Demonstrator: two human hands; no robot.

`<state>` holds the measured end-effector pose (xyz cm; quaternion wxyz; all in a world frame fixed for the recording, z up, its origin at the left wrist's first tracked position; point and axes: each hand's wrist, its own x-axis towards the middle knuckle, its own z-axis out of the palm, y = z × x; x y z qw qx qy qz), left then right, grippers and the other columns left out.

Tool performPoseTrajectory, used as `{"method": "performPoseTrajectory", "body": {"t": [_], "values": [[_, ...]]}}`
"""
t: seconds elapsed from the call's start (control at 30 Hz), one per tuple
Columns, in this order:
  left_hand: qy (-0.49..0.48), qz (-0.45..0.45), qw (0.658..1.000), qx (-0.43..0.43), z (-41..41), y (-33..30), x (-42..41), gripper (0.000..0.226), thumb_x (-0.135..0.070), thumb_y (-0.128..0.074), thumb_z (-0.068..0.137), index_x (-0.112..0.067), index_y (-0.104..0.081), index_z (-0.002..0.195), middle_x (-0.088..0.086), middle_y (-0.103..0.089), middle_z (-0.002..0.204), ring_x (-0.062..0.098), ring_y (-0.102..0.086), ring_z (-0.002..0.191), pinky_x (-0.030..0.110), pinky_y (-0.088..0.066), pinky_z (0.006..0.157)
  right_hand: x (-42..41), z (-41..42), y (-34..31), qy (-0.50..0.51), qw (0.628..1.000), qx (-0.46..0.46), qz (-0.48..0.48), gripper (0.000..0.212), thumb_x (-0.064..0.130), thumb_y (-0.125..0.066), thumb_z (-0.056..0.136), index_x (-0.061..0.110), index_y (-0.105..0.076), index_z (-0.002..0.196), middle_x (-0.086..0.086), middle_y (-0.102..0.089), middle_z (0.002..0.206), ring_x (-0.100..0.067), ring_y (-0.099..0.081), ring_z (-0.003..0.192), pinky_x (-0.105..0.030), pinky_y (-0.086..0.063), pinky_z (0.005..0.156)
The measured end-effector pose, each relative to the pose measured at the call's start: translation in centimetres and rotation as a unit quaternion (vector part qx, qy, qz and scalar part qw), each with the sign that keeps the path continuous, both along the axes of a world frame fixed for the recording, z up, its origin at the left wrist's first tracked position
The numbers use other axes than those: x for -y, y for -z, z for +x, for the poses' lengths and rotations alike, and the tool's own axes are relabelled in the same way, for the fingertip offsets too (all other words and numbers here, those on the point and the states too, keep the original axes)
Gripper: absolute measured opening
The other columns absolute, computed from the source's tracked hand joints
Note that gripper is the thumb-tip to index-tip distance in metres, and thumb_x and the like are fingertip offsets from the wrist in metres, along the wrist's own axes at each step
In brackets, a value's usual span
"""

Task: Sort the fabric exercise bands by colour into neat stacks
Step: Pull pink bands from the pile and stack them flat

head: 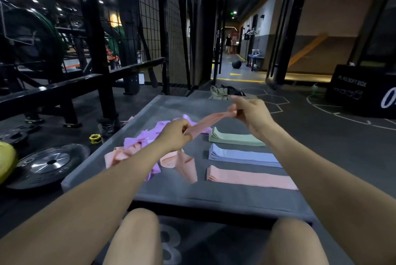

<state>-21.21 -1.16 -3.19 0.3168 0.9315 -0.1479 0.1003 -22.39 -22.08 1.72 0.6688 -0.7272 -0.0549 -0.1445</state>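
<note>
— Where is the band you are working on?

— You hold a peach band (pixel 211 122) stretched in the air above the desk (pixel 214 194). Your left hand (pixel 174 134) pinches its near end with curled fingers, and your right hand (pixel 248 112) pinches the far end, so each grip is closed on the fabric.

— And the sorted ones?

— On your right side of the desk lie three flat stacks in a column: the green stack (pixel 235 138) farthest from you, the blue stack (pixel 244 156) in the middle, the peach stack (pixel 250 178) nearest. They lie close together but apart.

— What is left unsorted?

— Under your left forearm sits a loose pile (pixel 137 147) of purple and peach bands, tangled together.

— Around the desk?

— To your left on the floor lie a weight plate (pixel 51 162) and a yellow collar (pixel 94 138). A black soft box (pixel 360 91) stands far right.
</note>
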Motion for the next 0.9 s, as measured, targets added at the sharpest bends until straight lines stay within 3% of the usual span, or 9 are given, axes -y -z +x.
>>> {"method": "performPoseTrajectory", "body": {"t": [0.13, 0.2, 0.33, 0.5, 0.6, 0.73, 0.8, 0.83, 0.9], "values": [[-0.002, 0.078, 0.997, -0.020, 0.3, 1.4, 0.1, 0.009, -0.011, -0.058, 0.084, -0.018, -0.052, 0.087, 0.000, -0.051, 0.087, 0.021, -0.045, 0.078, 0.027, -0.033, 0.061, 0.5, 0.2, 2.3, 0.025, 0.989, -0.009, -0.144, 0.018, 0.000, -0.074, 0.074, 0.010, -0.059, 0.077, -0.004, -0.057, 0.073, -0.018, -0.056, 0.071, -0.034, -0.050, 0.072], [0.009, 0.142, 0.989, -0.026, 0.3, 2.3, -0.3, 0.025, -0.010, -0.058, 0.083, -0.018, -0.059, 0.107, 0.003, -0.056, 0.101, 0.022, -0.051, 0.087, 0.027, -0.035, 0.068, 0.9, 0.4, 3.2, 0.034, 0.985, -0.024, -0.168, 0.030, 0.000, -0.076, 0.073, 0.007, -0.062, 0.099, -0.005, -0.059, 0.092, -0.020, -0.055, 0.087, -0.034, -0.051, 0.080], [-0.031, 0.243, 0.969, -0.014, 0.2, 4.4, -1.8, 0.019, -0.015, -0.056, 0.083, -0.020, -0.065, 0.099, 0.009, -0.048, 0.115, 0.028, -0.048, 0.109, 0.033, -0.040, 0.079, 2.6, 0.7, 4.4, 0.086, 0.975, -0.060, -0.195, 0.057, 0.011, -0.081, 0.070, -0.002, -0.058, 0.120, -0.014, -0.061, 0.119, -0.025, -0.057, 0.106, -0.035, -0.048, 0.089], [-0.110, 0.227, 0.967, -0.042, 0.6, 6.3, -3.3, 0.035, -0.014, -0.055, 0.083, -0.019, -0.052, 0.117, 0.009, -0.041, 0.123, 0.031, -0.050, 0.108, 0.039, -0.043, 0.079, 4.4, 0.1, 6.0, 0.117, 0.971, -0.114, -0.177, 0.038, 0.009, -0.081, 0.071, -0.013, -0.065, 0.097, -0.023, -0.063, 0.082, -0.016, -0.049, 0.079, -0.028, -0.037, 0.069], [-0.149, 0.139, 0.977, -0.068, 0.9, 6.9, -3.8, 0.037, -0.016, -0.060, 0.084, -0.015, -0.046, 0.118, 0.010, -0.048, 0.117, 0.033, -0.055, 0.102, 0.040, -0.046, 0.082, 4.7, 0.1, 7.2, 0.134, 0.966, -0.145, -0.168, 0.020, 0.008, -0.079, 0.073, -0.008, -0.066, 0.076, -0.008, -0.056, 0.064, -0.015, -0.044, 0.072, -0.028, -0.035, 0.066], [-0.127, -0.026, 0.986, -0.105, 1.1, 7.9, -4.9, 0.023, -0.015, -0.064, 0.084, -0.016, -0.044, 0.073, -0.002, -0.048, 0.067, 0.023, -0.049, 0.074, 0.030, -0.035, 0.058, 5.2, 0.2, 8.4, 0.173, 0.965, -0.139, -0.137, 0.014, 0.003, -0.074, 0.077, -0.006, -0.065, 0.082, 0.001, -0.046, 0.063, -0.016, -0.042, 0.080, -0.040, -0.049, 0.080], [-0.090, -0.097, 0.983, -0.125, 1.0, 8.2, -5.1, 0.012, -0.013, -0.060, 0.087, -0.016, -0.049, 0.084, -0.002, -0.049, 0.070, 0.021, -0.048, 0.069, 0.027, -0.036, 0.058, 5.6, 0.3, 8.8, 0.199, 0.963, -0.143, -0.115, 0.017, 0.001, -0.071, 0.079, -0.008, -0.066, 0.092, 0.002, -0.046, 0.065, -0.033, -0.045, 0.117, -0.040, -0.049, 0.091], [-0.085, -0.152, 0.975, -0.138, 1.1, 8.4, -5.0, 0.012, -0.011, -0.058, 0.088, -0.016, -0.050, 0.096, -0.001, -0.051, 0.076, 0.020, -0.049, 0.071, 0.027, -0.039, 0.061, 5.7, 0.5, 9.1, 0.201, 0.963, -0.152, -0.100, 0.011, 0.002, -0.071, 0.079, -0.005, -0.067, 0.087, -0.001, -0.053, 0.067, -0.030, -0.062, 0.083, -0.038, -0.051, 0.091], [-0.098, -0.292, 0.939, -0.153, 1.2, 8.6, -5.0, 0.025, -0.005, -0.058, 0.087, -0.018, -0.046, 0.106, 0.001, -0.050, 0.086, 0.019, -0.049, 0.076, 0.029, -0.042, 0.068, 6.1, 1.0, 9.9, 0.211, 0.960, -0.169, -0.075, 0.009, 0.007, -0.071, 0.080, 0.003, -0.066, 0.074, -0.012, -0.067, 0.078, -0.033, -0.066, 0.083, -0.042, -0.053, 0.090]]}}
